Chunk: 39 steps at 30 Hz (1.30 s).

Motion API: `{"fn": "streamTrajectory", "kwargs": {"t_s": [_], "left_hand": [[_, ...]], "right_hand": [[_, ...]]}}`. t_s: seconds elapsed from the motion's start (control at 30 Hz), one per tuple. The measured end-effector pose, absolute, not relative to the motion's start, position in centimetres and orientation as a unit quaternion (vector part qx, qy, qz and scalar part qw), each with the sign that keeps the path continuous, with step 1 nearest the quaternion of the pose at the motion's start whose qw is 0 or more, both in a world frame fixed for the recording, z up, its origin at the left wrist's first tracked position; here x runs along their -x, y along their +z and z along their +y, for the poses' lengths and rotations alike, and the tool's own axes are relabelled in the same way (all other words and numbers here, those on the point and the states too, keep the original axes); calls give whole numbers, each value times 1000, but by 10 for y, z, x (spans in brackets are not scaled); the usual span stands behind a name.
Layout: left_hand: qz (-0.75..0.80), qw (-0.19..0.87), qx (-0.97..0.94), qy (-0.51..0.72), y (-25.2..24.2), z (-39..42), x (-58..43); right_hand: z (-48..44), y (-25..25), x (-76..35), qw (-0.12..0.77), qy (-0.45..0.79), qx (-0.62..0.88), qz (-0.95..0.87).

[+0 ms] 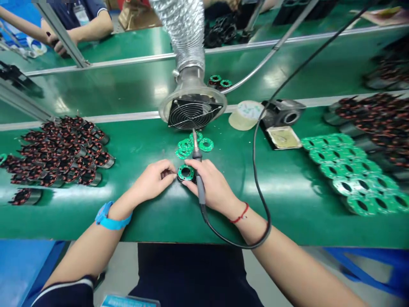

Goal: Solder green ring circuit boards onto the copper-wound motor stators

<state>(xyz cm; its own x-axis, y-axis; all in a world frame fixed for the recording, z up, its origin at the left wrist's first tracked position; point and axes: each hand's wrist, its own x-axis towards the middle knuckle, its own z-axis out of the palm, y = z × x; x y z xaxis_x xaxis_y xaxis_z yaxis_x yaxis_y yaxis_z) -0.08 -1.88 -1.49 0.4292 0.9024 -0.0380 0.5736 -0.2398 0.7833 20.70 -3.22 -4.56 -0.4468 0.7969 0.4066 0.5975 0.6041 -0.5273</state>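
Note:
A motor stator topped with a green ring-shaped circuit board (185, 172) stands on the green bench in front of me. My right hand (211, 181) has a soldering iron (200, 187) lying across its fingers, tip pointing away from me. The thumb and a fingertip of that same hand rest against the right side of the stator. At the stator's left edge, my left hand (156, 179) is closed in a pinch; what its fingertips hold, if anything, is too small to make out. Just beyond lie several loose green ring boards (185, 147).
A fume extractor fan (191, 114) hangs ahead. Many wound stators (64, 149) stand left, more (377, 123) at far right. Green board panels (358, 170) lie right, near an iron stand (284, 117) with a sponge (283, 137). The iron's black cable (254, 157) loops across. A co-worker's arm (92, 30) shows behind.

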Motion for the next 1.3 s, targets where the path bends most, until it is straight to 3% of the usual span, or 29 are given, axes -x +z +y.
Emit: {"fn": "streamTrajectory", "kwargs": {"t_s": [0.13, 0.27, 0.6, 0.93, 1.3], "left_hand": [[499, 541, -603, 308, -23, -17, -11], [496, 582, -567, 305, -25, -16, -14], [527, 473, -636, 307, -19, -21, -14], [545, 454, -643, 289, -22, -20, -15], [542, 472, -625, 305, -26, -19, -16]], "right_hand": [[-37, -49, -205, 334, 119, 401, -845], [-38, -43, -205, 339, 127, 353, -863], [-45, -35, -206, 370, 143, 370, -840], [-56, -47, -222, 548, 258, 450, -656], [-60, -47, -222, 551, 286, 449, -642]]}}
